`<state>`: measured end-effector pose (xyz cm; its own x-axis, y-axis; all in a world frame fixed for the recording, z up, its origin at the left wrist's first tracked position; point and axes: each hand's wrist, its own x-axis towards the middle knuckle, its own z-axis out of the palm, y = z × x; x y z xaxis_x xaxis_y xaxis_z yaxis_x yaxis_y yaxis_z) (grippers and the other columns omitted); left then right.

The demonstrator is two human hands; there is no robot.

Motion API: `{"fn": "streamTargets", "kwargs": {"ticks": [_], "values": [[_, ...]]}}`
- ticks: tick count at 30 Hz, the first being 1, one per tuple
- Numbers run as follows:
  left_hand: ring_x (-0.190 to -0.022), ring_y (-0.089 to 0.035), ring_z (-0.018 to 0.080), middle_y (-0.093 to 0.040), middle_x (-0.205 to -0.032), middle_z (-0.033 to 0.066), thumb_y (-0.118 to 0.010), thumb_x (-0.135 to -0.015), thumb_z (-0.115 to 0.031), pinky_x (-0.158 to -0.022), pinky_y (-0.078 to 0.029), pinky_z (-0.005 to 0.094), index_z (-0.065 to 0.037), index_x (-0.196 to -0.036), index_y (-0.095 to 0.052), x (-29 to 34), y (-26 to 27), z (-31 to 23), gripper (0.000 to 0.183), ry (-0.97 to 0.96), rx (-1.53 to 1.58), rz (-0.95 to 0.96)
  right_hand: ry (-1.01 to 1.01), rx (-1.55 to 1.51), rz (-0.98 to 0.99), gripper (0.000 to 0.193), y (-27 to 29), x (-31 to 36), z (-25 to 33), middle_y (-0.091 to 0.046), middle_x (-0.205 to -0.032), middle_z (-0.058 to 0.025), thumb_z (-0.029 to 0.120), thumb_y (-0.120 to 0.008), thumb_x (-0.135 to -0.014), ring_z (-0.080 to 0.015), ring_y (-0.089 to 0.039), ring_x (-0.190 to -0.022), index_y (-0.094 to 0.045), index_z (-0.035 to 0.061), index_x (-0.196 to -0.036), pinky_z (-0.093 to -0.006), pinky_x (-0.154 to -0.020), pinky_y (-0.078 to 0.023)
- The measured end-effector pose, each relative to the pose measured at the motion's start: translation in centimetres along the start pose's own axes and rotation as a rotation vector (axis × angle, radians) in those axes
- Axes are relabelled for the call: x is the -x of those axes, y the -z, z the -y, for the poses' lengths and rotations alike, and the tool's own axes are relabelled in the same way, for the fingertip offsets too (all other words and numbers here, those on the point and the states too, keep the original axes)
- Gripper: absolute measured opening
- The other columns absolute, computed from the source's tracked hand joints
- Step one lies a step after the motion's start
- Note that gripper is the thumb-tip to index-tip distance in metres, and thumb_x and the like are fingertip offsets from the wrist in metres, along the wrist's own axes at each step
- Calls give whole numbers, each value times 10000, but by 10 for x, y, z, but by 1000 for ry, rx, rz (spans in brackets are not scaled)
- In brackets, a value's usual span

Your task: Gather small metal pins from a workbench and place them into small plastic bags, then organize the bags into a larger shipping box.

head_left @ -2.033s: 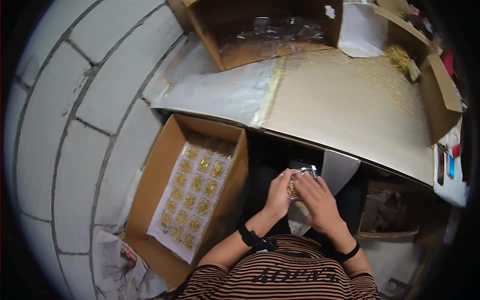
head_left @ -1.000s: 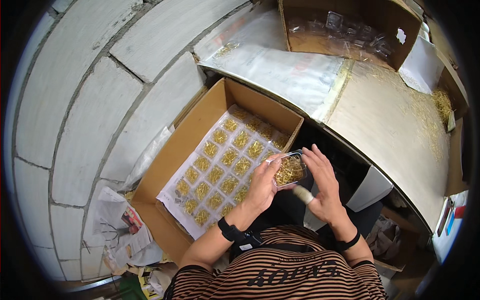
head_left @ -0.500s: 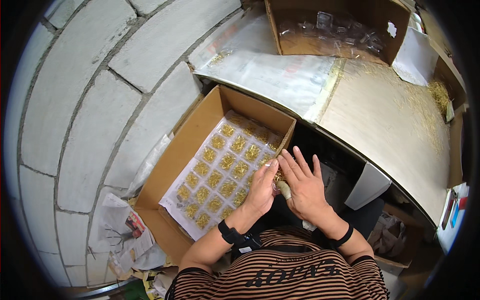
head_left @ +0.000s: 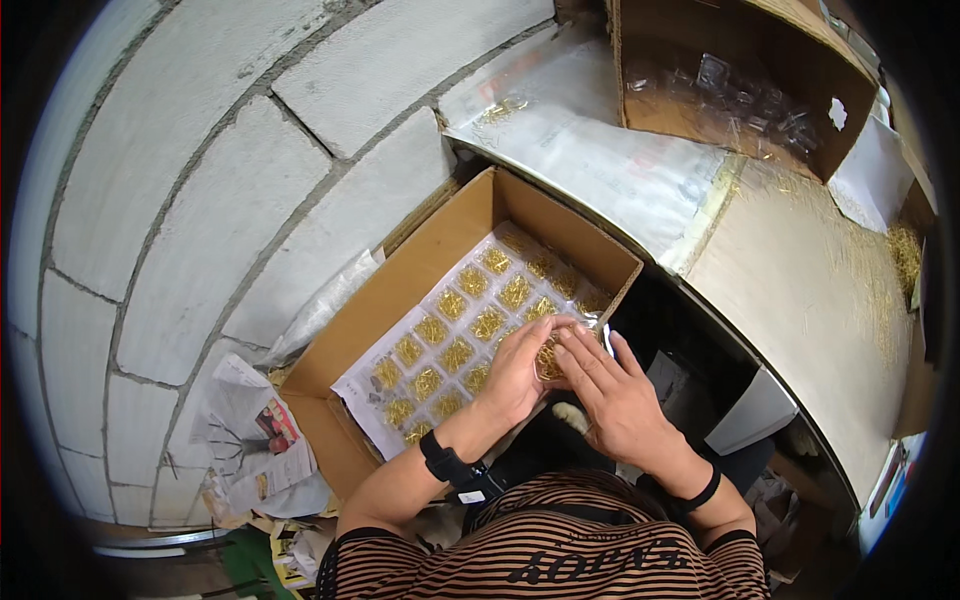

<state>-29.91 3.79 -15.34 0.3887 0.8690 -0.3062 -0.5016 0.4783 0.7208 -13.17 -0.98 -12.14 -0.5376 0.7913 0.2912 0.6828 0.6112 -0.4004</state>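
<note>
My left hand (head_left: pixel 514 378) is closed round a small clear plastic box (head_left: pixel 547 362) filled with short golden pin-like pieces. Across the top of this box lie the stretched fingers of my right hand (head_left: pixel 618 402), its thumb hidden. Both hands are over the near right edge of a cardboard carton (head_left: pixel 355 318). Inside the carton, rows of similar clear boxes with golden pieces (head_left: pixel 487 322) stand on a white paper sheet (head_left: pixel 357 385). My hands cover part of the nearest rows.
A worktop (head_left: pixel 790 265) with scattered golden pieces stands to the right. On its far end, a tipped cardboard box (head_left: pixel 740 150) holds several empty clear cases (head_left: pixel 770 100). A block wall (head_left: pixel 200 220) rises on the left, with crumpled papers (head_left: pixel 262 440) below it.
The whole view has shifted, so the carton and worktop appear farther right. Relative to the carton, my hands have moved left, and my right fingers now lie farther over the box.
</note>
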Motion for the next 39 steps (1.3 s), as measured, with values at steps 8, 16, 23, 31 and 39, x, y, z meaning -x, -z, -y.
{"fn": "streamTargets", "kwargs": {"ticks": [8, 16, 23, 31, 39], "values": [[-887, -654, 188, -614, -1077, 67, -491, -961, -292, -596, -599, 351, -58, -1173, -547, 12, 33, -32, 321, -2, -33, -85, -60, -156, -258, 486, 12, 31, -8, -548, -1231, -204, 29, -688, -733, -350, -566, -1114, -540, -9, -1194, -403, -908, -487], [-923, -603, 174, -578, -1055, 37, -572, -907, -168, -572, -568, 342, -86, -1140, -561, 21, 55, -42, 248, 36, -169, -296, -250, -195, -87, 450, 5, 76, -32, -570, -1195, -184, -35, -671, -714, -359, -597, -1023, -558, -1, -1147, -384, -847, -513], [-883, -648, 192, -629, -1050, 102, -473, -942, -168, -605, -573, 348, -19, -1140, -550, 4, 16, -24, 259, 79, -113, -49, -11, -90, -169, 561, 22, 35, -13, -469, -1354, -153, 77, -675, -760, -308, -428, -1281, -488, 39, -1287, -408, -1028, -372], [-847, -646, 166, -629, -1005, 108, -449, -969, -193, -668, -578, 307, -4, -1136, -545, -55, -75, 26, 270, 181, -188, 260, -178, 190, -146, 588, 40, 73, -42, -450, -1378, -127, 169, -654, -774, -257, -384, -1321, -466, 22, -1311, -433, -1072, -286], [-735, -623, 114, -610, -911, 52, -487, -955, -169, -564, -555, 274, -29, -1083, -544, -90, -179, 115, 198, 335, -229, 438, -505, 349, -287, 516, 74, 160, -61, -521, -1287, -127, 168, -680, -764, -276, -454, -1258, -526, 10, -1231, -441, -1039, -348]]}}
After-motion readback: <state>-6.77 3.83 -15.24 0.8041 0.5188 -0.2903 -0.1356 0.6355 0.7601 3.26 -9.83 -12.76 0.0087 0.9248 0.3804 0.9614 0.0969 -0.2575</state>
